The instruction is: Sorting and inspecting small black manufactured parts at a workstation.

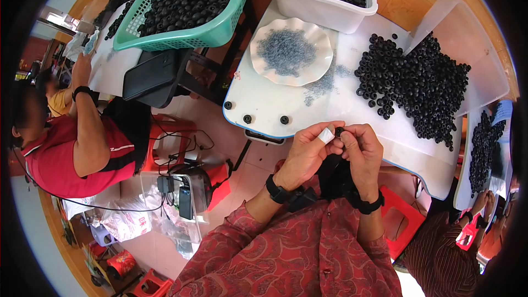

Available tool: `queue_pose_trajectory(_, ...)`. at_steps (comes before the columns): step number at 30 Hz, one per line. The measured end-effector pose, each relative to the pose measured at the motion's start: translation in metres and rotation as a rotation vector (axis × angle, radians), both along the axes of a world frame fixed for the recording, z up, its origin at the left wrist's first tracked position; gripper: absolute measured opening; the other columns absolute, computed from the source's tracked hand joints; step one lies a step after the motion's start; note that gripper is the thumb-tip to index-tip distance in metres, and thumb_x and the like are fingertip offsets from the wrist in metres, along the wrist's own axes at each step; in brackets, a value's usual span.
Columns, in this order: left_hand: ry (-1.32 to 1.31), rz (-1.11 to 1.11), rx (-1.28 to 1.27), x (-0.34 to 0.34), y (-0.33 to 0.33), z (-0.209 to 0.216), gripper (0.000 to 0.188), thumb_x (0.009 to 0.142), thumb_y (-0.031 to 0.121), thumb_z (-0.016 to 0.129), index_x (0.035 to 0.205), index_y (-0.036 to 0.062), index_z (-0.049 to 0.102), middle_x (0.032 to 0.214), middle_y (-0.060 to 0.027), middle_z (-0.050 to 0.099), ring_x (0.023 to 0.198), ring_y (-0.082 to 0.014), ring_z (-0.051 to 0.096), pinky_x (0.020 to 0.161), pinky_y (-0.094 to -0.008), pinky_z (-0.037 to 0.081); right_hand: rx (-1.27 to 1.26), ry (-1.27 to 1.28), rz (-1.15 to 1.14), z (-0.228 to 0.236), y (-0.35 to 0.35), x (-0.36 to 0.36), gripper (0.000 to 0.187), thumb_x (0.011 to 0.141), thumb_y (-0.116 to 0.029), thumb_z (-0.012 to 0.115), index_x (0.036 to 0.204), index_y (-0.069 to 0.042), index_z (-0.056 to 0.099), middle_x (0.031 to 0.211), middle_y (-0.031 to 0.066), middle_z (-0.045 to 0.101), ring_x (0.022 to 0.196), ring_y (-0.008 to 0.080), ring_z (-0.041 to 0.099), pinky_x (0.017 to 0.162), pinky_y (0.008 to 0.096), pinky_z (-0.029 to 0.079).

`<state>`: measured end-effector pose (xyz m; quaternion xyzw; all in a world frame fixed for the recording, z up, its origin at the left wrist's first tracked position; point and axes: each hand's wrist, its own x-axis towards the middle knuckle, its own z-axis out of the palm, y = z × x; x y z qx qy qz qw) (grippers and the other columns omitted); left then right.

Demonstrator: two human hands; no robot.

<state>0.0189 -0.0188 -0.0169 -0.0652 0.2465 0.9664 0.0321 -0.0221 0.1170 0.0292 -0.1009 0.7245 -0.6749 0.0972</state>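
Over the table's front edge, my left hand [305, 155] and my right hand [363, 154] meet, fingertips pinched together around one small black round part [339, 131]. White tape [326, 135] wraps the left thumb. The fingers cover much of the part. Just beyond, three similar black parts stand apart along the edge: one black part [228, 105] at the corner, a second black part [247, 119], and a third black part [284, 120] closest to my left hand. A scalloped cream plate [322, 49] holds many tiny grey translucent rings [287, 50], some spilled beside it.
A big pile of black ring-shaped parts [423, 80] spreads from a tipped clear bin [487, 71] on the white table [341, 107]. Behind stand a white tub [324, 11] and a green basket [220, 38] of black parts. Other people sit left and lower right.
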Motion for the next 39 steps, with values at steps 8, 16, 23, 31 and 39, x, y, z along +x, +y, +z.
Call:
queue_pose_trajectory(8, 0.005, -0.026, -0.108, 0.001, -0.001, 0.015, 0.039, 0.106, 0.024, 0.049, 0.127, -0.0074, 0.059, 0.107, -0.0135, 0.067, 0.093, -0.0183, 0.068, 0.085, -0.0327, 0.058, -0.040, -0.091, 0.006, 0.004, 0.012, -0.003, 0.008, 0.097, -0.011, 0.065, 0.100, -0.003, 0.066, 0.082, -0.0018, 0.065, 0.061, 0.0021, 0.053, 0.054, 0.0171, 0.042)
queue_pose_trajectory(16, -0.053, -0.026, -0.170, 0.001, 0.003, 0.017, 0.030, 0.101, 0.012, 0.056, 0.125, -0.0061, 0.061, 0.107, -0.0118, 0.067, 0.091, -0.0181, 0.068, 0.080, -0.0308, 0.059, -0.062, -0.113, 0.029, 0.004, 0.017, -0.003, 0.010, 0.097, -0.013, 0.065, 0.100, -0.003, 0.066, 0.080, -0.0019, 0.065, 0.060, 0.0025, 0.052, 0.054, 0.0178, 0.042)
queue_pose_trajectory(23, -0.081, -0.075, 0.059, -0.001, 0.004, 0.004, 0.029, 0.097, 0.004, 0.059, 0.125, -0.0044, 0.061, 0.101, -0.0061, 0.066, 0.089, -0.0170, 0.069, 0.077, -0.0295, 0.059, -0.042, -0.148, 0.023, 0.006, 0.019, -0.002, 0.011, 0.097, -0.012, 0.065, 0.100, -0.002, 0.066, 0.080, -0.0010, 0.064, 0.060, 0.0029, 0.052, 0.054, 0.0181, 0.042)
queue_pose_trajectory(31, -0.057, -0.051, 0.067, -0.001, 0.007, 0.008, 0.030, 0.097, 0.003, 0.058, 0.127, -0.0045, 0.060, 0.101, -0.0043, 0.065, 0.089, -0.0164, 0.068, 0.079, -0.0293, 0.060, -0.017, -0.124, 0.028, 0.013, 0.018, 0.002, 0.012, 0.097, -0.011, 0.064, 0.105, -0.001, 0.065, 0.082, -0.0002, 0.065, 0.065, 0.0028, 0.054, 0.056, 0.0177, 0.044)
queue_pose_trajectory(39, -0.012, -0.067, -0.033, -0.001, 0.008, 0.015, 0.031, 0.100, 0.005, 0.056, 0.129, -0.0048, 0.060, 0.102, -0.0053, 0.065, 0.093, -0.0172, 0.068, 0.083, -0.0306, 0.060, -0.027, -0.125, 0.030, 0.014, 0.024, 0.000, 0.010, 0.096, -0.008, 0.065, 0.104, -0.002, 0.066, 0.083, -0.0003, 0.066, 0.065, 0.0024, 0.055, 0.057, 0.0176, 0.045)
